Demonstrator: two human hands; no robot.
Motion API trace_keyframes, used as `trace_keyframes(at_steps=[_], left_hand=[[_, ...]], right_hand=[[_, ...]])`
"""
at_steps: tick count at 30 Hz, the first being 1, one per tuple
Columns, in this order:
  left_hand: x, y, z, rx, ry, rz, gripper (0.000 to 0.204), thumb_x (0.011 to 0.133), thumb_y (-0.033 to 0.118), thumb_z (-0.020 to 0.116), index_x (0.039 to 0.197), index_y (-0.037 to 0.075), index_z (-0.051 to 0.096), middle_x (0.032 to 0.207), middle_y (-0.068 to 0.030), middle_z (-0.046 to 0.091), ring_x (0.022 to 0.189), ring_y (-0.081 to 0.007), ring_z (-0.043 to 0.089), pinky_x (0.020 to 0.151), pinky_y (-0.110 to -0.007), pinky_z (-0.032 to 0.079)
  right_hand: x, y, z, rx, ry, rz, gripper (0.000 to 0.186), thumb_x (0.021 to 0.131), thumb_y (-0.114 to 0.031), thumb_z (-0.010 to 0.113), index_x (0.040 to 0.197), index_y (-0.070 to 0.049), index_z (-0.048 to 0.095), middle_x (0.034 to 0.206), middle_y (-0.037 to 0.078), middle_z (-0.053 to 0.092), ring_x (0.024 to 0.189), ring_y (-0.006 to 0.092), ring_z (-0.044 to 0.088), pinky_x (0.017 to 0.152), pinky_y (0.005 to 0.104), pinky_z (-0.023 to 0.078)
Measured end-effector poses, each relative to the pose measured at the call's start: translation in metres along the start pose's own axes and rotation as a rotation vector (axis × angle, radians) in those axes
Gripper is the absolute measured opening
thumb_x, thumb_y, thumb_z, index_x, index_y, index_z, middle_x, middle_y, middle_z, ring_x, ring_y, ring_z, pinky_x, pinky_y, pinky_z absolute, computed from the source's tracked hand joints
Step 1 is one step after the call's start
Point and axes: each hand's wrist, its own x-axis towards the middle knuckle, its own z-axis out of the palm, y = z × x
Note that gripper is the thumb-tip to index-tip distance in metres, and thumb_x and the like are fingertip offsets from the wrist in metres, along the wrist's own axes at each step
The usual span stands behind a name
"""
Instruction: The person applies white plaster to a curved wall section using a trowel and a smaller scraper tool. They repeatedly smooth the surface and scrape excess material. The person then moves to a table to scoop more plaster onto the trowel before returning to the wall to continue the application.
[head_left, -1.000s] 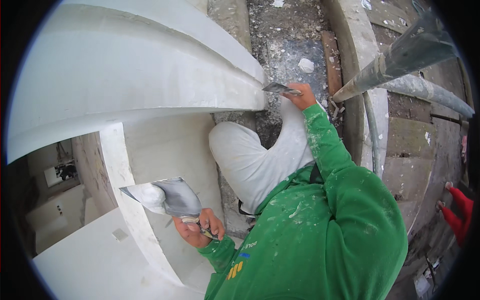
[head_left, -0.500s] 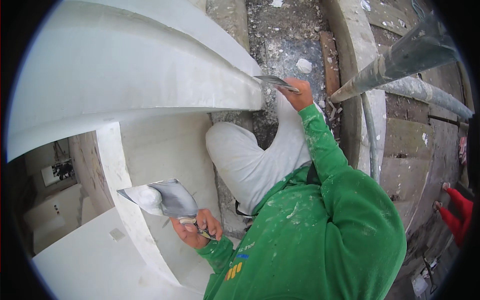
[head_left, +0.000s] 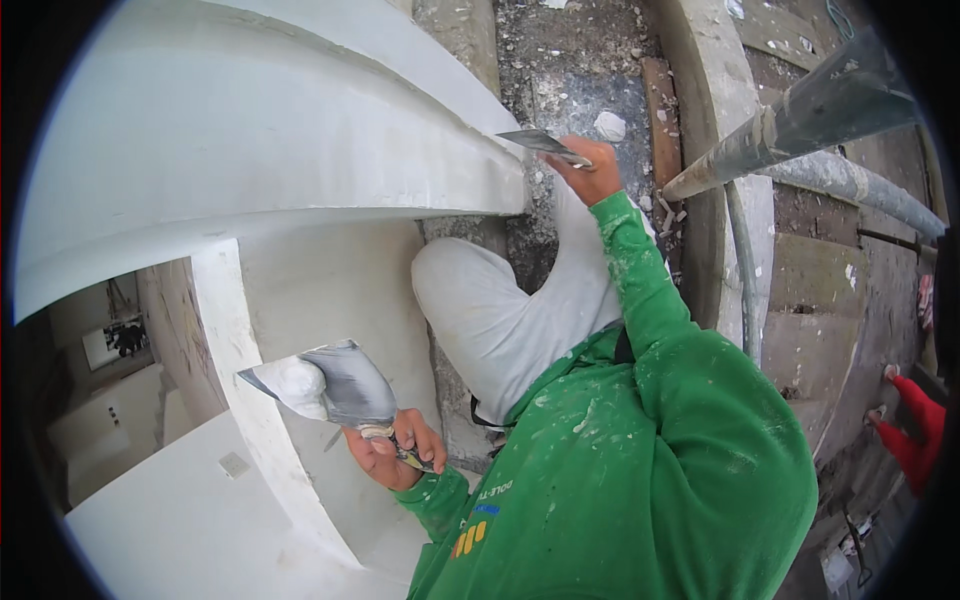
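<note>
My left hand [head_left: 395,450] is wrapped round the handle of a broad putty knife [head_left: 358,388]. A lump of white putty [head_left: 298,384] sits on that blade, towards its far-left end. Farther off, my right hand [head_left: 592,170] grips a second putty knife [head_left: 540,143], its grey blade pointing left. The blade's tip is by the end of a smooth white wall ledge [head_left: 400,180]; whether it touches the surface I cannot tell. Most of both handles is hidden by my fingers.
A grey metal pole [head_left: 770,130] slants in from the upper right, close to my right arm. White debris [head_left: 609,126] lies on the dirty floor beyond my right hand. An opening [head_left: 110,380] shows a room at left. Someone's red-clothed legs [head_left: 915,425] appear at far right.
My right hand has shifted slightly away and to the left with its putty knife. My left hand and the loaded blade have barely moved.
</note>
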Motion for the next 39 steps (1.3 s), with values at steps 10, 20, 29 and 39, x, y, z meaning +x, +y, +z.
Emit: trace_keyframes(at_steps=[10,20,29,39], left_hand=[[0.002,0.001,0.009,0.042,0.162,-0.113,0.053,0.092,0.019,0.058,0.134,0.007,0.027,0.077,-0.0098,0.044,0.052,-0.0175,0.046,0.035,-0.029,0.042],[0.002,0.052,0.029,0.452,0.183,-0.205,0.037,0.088,0.003,0.057,0.121,-0.001,0.04,0.09,-0.0115,0.054,0.064,-0.014,0.051,0.041,-0.026,0.044],[0.01,0.088,0.074,0.491,0.184,-0.246,0.009,0.091,0.003,0.057,0.097,-0.004,0.054,0.074,-0.0038,0.055,0.052,-0.0075,0.049,0.044,-0.024,0.039],[0.007,0.111,0.077,0.357,0.342,0.174,0.036,0.088,0.001,0.057,0.118,-0.005,0.038,0.077,-0.0151,0.053,0.052,-0.0139,0.048,0.038,-0.026,0.041]], right_hand=[[0.004,0.009,-0.039,-0.787,-0.892,0.546,0.037,0.084,-0.025,0.059,0.11,0.0,0.06,0.11,0.021,0.062,0.097,0.0392,0.063,0.085,0.0429,0.051],[0.04,-0.248,-0.116,0.206,0.015,-0.527,0.016,0.082,-0.014,0.068,0.097,-0.009,0.071,0.095,0.003,0.057,0.08,0.0208,0.051,0.072,0.0348,0.043],[0.014,-0.3,-0.088,-0.243,0.16,-1.021,0.03,0.06,-0.037,0.075,0.09,-0.043,0.071,0.096,-0.024,0.052,0.089,0.0104,0.046,0.09,0.0384,0.03],[0.03,-0.29,-0.099,-0.181,-0.087,-0.883,0.042,0.057,-0.028,0.073,0.098,-0.029,0.075,0.101,-0.018,0.059,0.083,0.0072,0.05,0.076,0.0364,0.025]])
